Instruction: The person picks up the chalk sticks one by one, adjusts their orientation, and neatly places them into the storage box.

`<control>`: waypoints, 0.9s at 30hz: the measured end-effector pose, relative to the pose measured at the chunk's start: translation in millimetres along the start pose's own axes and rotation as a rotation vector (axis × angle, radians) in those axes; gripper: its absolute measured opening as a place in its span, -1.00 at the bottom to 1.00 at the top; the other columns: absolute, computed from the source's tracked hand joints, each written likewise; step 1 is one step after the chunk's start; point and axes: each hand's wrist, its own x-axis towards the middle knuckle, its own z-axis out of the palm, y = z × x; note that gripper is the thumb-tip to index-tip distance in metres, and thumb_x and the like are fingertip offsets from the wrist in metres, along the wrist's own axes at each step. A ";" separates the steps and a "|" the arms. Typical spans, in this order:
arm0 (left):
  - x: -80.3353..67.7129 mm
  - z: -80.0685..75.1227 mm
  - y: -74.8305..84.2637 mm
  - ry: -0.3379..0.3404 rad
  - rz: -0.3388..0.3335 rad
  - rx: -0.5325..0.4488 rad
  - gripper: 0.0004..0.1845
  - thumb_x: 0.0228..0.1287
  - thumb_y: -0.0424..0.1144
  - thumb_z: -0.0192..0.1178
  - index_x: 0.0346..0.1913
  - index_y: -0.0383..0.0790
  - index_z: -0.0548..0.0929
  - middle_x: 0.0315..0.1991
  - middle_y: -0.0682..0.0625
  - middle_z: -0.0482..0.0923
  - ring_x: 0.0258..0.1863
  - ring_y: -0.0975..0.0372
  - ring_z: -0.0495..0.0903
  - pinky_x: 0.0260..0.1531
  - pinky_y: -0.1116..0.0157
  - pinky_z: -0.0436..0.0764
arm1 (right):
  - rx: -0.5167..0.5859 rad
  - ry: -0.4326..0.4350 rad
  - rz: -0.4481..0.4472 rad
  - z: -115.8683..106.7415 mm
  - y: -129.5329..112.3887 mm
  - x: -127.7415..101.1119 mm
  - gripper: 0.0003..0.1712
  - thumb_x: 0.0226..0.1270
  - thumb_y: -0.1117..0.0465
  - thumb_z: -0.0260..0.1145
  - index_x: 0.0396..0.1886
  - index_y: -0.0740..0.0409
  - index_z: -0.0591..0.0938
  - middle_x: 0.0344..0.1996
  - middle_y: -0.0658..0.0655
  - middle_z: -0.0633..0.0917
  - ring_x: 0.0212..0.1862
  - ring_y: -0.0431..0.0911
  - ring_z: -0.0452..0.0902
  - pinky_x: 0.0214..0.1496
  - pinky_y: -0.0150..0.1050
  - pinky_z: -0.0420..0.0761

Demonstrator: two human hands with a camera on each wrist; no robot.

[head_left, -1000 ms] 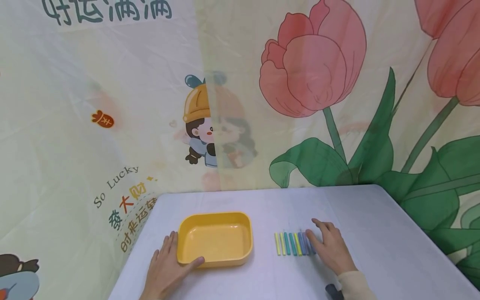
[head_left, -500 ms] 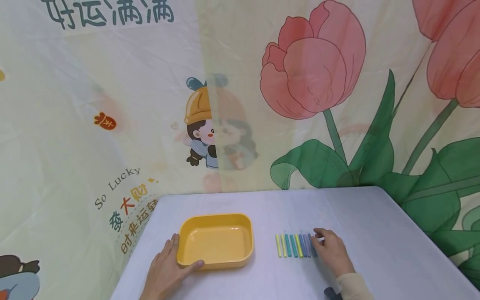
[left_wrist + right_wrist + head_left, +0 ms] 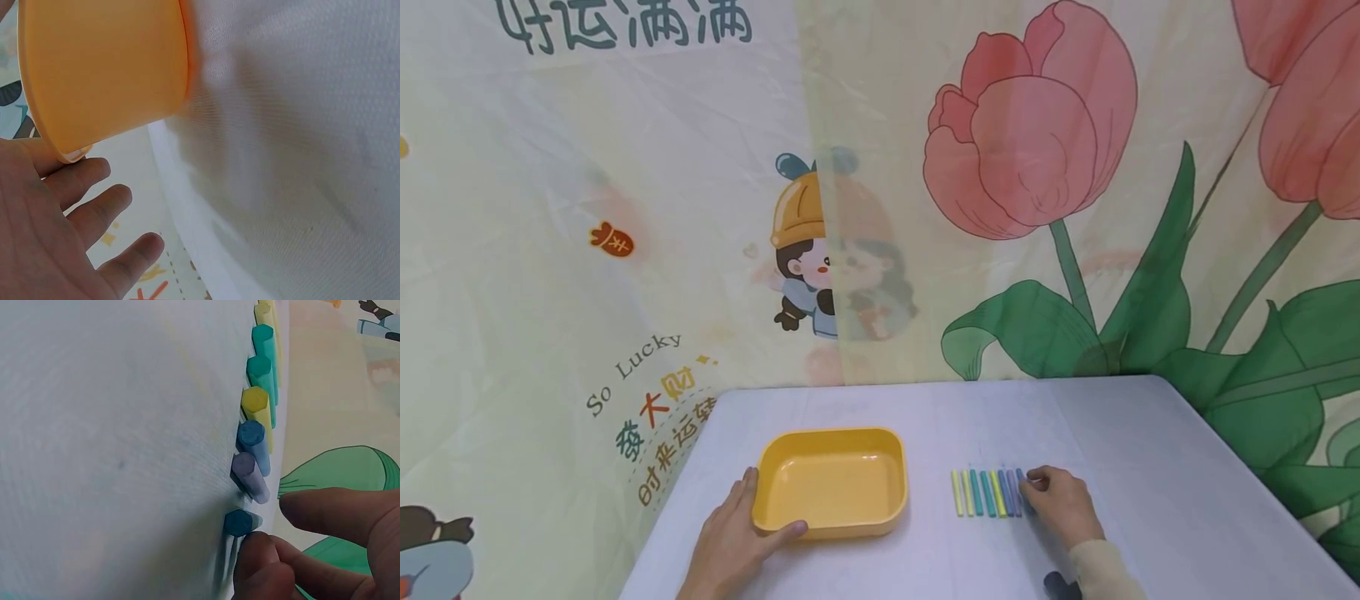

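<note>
I see a desk [image 3: 1120,433] covered in a pale lavender cloth, set against a cream fabric backdrop [image 3: 625,208] printed with pink tulips, cartoon children and lettering. A row of coloured chalk sticks [image 3: 988,492] lies side by side right of centre. My right hand [image 3: 1063,508] pinches the dark blue chalk stick [image 3: 240,522] at the row's right end, fingers [image 3: 262,559] curled onto it. My left hand [image 3: 730,537] rests flat, fingers spread, against an empty yellow tray [image 3: 831,525].
</note>
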 end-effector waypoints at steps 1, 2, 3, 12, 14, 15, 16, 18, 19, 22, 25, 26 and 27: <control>0.4 0.0 -0.2 -0.001 -0.004 -0.007 0.46 -0.03 0.66 0.14 0.60 -0.41 -0.11 0.59 -0.35 -0.05 0.50 -0.30 0.06 0.44 -0.34 0.10 | 0.000 -0.005 0.006 0.2 -0.9 0.1 -0.59 0.27 0.20 0.43 0.00 0.40 0.67 -0.33 0.19 0.70 -0.32 -0.05 0.61 -0.36 -0.20 0.70; 0.7 0.0 -0.5 -0.004 -0.008 -0.014 0.46 -0.03 0.66 0.14 0.61 -0.40 -0.11 0.59 -0.35 -0.05 0.49 -0.31 0.08 0.43 -0.33 0.12 | 0.000 -0.012 0.012 0.3 -1.6 0.2 -0.60 0.26 0.21 0.43 0.00 0.41 0.67 -0.33 0.19 0.70 -0.31 -0.04 0.61 -0.34 -0.18 0.70; 1.0 0.1 -0.7 -0.006 -0.011 -0.021 0.46 -0.04 0.66 0.15 0.61 -0.40 -0.12 0.59 -0.35 -0.05 0.48 -0.32 0.09 0.43 -0.34 0.14 | -0.001 -0.017 0.015 0.5 -1.8 0.5 -0.60 0.25 0.22 0.43 -0.01 0.41 0.67 -0.33 0.19 0.70 -0.30 -0.04 0.60 -0.32 -0.16 0.70; 3.1 1.1 -2.7 -0.024 -0.027 -0.032 0.48 -0.08 0.68 0.15 0.61 -0.39 -0.12 0.59 -0.35 -0.04 0.47 -0.33 0.12 0.42 -0.33 0.17 | -0.033 -0.037 0.016 1.3 -2.6 3.4 -0.67 0.23 0.29 0.44 -0.08 0.42 0.68 -0.36 0.19 0.69 -0.29 -0.01 0.60 -0.24 -0.09 0.70; 3.4 0.5 -2.1 -0.025 -0.026 -0.029 0.49 -0.09 0.68 0.15 0.61 -0.39 -0.11 0.58 -0.36 -0.04 0.47 -0.33 0.11 0.42 -0.33 0.17 | -0.049 -0.037 0.002 1.1 -2.8 5.0 -0.68 0.22 0.29 0.44 -0.10 0.43 0.69 -0.36 0.18 0.70 -0.29 -0.01 0.60 -0.24 -0.08 0.70; 3.6 0.1 -1.7 -0.024 -0.026 -0.029 0.49 -0.09 0.68 0.15 0.61 -0.40 -0.11 0.58 -0.36 -0.03 0.47 -0.33 0.11 0.42 -0.32 0.17 | -0.056 -0.038 -0.004 0.7 -2.9 5.8 -0.69 0.22 0.29 0.44 -0.11 0.43 0.69 -0.36 0.18 0.70 -0.30 -0.01 0.60 -0.23 -0.07 0.70; 3.6 -0.5 -1.1 -0.023 -0.023 -0.028 0.49 -0.10 0.68 0.16 0.61 -0.40 -0.10 0.58 -0.36 -0.03 0.47 -0.33 0.11 0.42 -0.32 0.17 | -0.063 -0.038 -0.010 0.4 -3.3 7.0 -0.69 0.21 0.29 0.44 -0.12 0.43 0.69 -0.36 0.18 0.70 -0.30 -0.01 0.60 -0.22 -0.06 0.71; 3.5 -1.7 0.3 -0.018 -0.020 -0.027 0.50 -0.10 0.69 0.16 0.60 -0.41 -0.09 0.58 -0.36 -0.02 0.47 -0.32 0.12 0.43 -0.31 0.17 | -0.074 -0.043 -0.027 -0.9 -3.3 8.6 -0.70 0.21 0.28 0.43 -0.14 0.43 0.70 -0.36 0.18 0.71 -0.30 -0.01 0.60 -0.22 -0.04 0.71; 3.5 -2.2 1.1 -0.016 -0.019 -0.025 0.50 -0.11 0.69 0.16 0.60 -0.42 -0.09 0.57 -0.37 -0.02 0.47 -0.33 0.13 0.42 -0.31 0.17 | -0.078 -0.046 -0.035 -1.6 -3.4 9.1 -0.70 0.21 0.28 0.43 -0.15 0.43 0.70 -0.37 0.18 0.71 -0.30 0.00 0.60 -0.21 -0.03 0.71; 3.4 -3.2 2.2 -0.011 -0.017 -0.022 0.50 -0.11 0.69 0.16 0.60 -0.41 -0.08 0.57 -0.37 0.00 0.46 -0.33 0.14 0.42 -0.31 0.19 | -0.095 -0.053 -0.063 -4.2 -3.3 9.9 -0.71 0.21 0.26 0.44 -0.17 0.42 0.71 -0.38 0.18 0.72 -0.31 -0.01 0.62 -0.22 0.00 0.71; 3.2 -3.3 2.6 -0.013 -0.023 -0.024 0.50 -0.12 0.69 0.16 0.60 -0.40 -0.07 0.57 -0.37 0.01 0.45 -0.33 0.16 0.42 -0.31 0.19 | -0.118 -0.060 -0.084 -5.8 -3.3 10.3 -0.72 0.20 0.23 0.45 -0.21 0.40 0.73 -0.39 0.17 0.73 -0.33 -0.01 0.63 -0.23 0.02 0.72; 3.1 -3.3 2.6 -0.014 -0.023 -0.025 0.50 -0.12 0.69 0.16 0.60 -0.40 -0.06 0.57 -0.37 0.01 0.45 -0.32 0.16 0.42 -0.31 0.19 | -0.127 -0.061 -0.092 -6.3 -3.2 10.5 -0.72 0.20 0.23 0.45 -0.22 0.39 0.73 -0.39 0.17 0.73 -0.34 -0.02 0.63 -0.24 0.02 0.72; 2.9 -3.2 2.5 -0.013 -0.023 -0.028 0.49 -0.12 0.69 0.17 0.60 -0.39 -0.06 0.57 -0.37 0.01 0.46 -0.32 0.16 0.42 -0.30 0.19 | -0.136 -0.064 -0.099 -6.9 -3.5 10.5 -0.72 0.20 0.22 0.46 -0.23 0.39 0.74 -0.40 0.17 0.73 -0.35 -0.02 0.63 -0.25 0.02 0.72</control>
